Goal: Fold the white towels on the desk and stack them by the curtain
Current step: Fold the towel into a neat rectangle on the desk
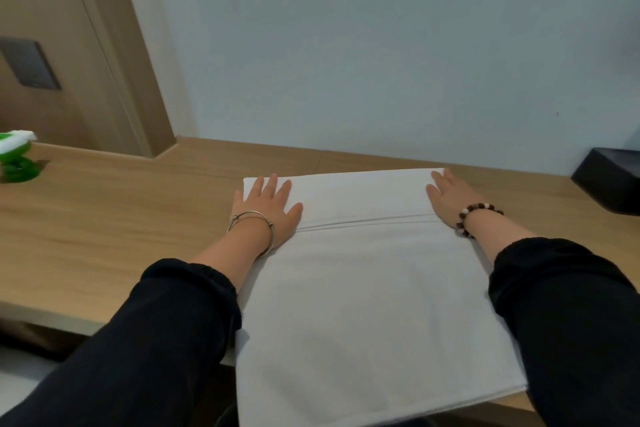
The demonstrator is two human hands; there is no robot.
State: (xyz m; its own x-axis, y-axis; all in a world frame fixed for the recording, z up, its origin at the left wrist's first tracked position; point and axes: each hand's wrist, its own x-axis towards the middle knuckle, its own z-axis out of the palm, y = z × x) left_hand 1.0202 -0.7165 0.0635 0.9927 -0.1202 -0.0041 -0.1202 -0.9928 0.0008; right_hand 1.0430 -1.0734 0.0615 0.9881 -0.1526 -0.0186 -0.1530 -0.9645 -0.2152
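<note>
On the wooden bench (104, 218), left hand (268, 206) and right hand (450, 199) press flat, fingers straight, smoothing the folded white towel (374, 288); probably setting the crease.

The towel (363, 288) is plain white. The tabletop (104, 218) is light wood with grain. The sleeves (156, 340) are black; one bracelet (251, 229) is silver, the beaded bracelet (478, 215) is brown and white.
</note>
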